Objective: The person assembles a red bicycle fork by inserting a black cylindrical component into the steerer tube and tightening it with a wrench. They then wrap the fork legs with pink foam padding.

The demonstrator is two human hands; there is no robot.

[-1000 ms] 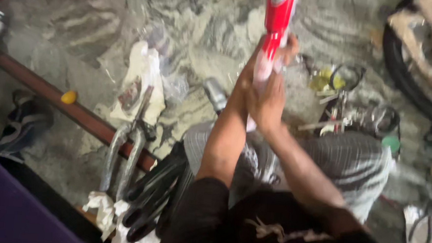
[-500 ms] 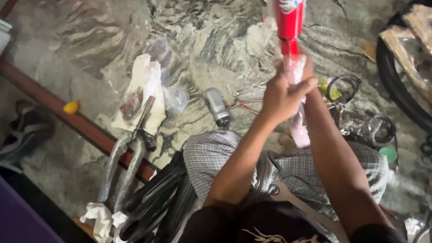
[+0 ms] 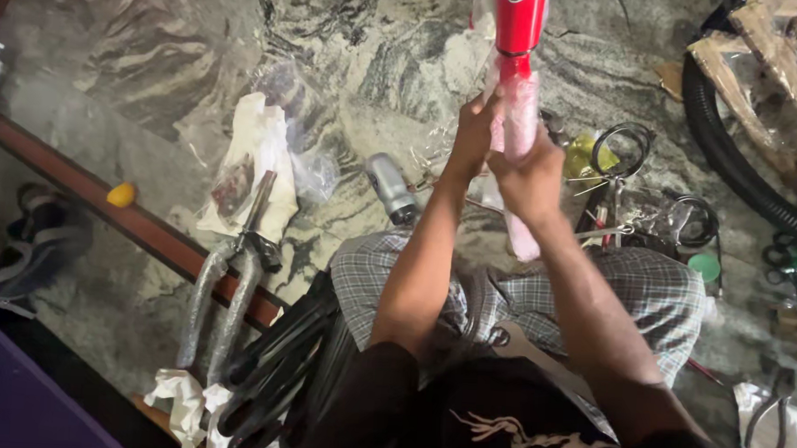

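Red tube [image 3: 519,21] stands upright at top centre of the view, its lower part wrapped in clear plastic film [image 3: 519,121] that shows pinkish and runs down past the hands toward the knees. Left hand [image 3: 472,132] is clenched around the film on the tube's left side; right hand [image 3: 533,172] grips the film just below and to the tube's right, fingers curled round it. Both forearms rise from a lap in checked shorts [image 3: 658,292], directly below the tube. Left of the tube, on the marbled stone floor [image 3: 153,47], lies a short grey cylinder [image 3: 389,187]; further left, a white cloth [image 3: 257,153] with a crumpled clear bag [image 3: 315,170] touching its right edge. A grey bicycle fork [image 3: 227,288] lies below and left of the tube, its stem resting on the cloth and its legs crossing a brown bar [image 3: 135,215]; a small yellow object [image 3: 121,194] sits on that bar. Black tyres [image 3: 282,363] lie against the left knee. Right of the tube are coiled black cables [image 3: 625,145], then a black ribbed hose [image 3: 738,160] curving around cardboard-wrapped parts [image 3: 779,80]. Pliers [image 3: 775,407] lie on a white bag, far below and right of the tube.
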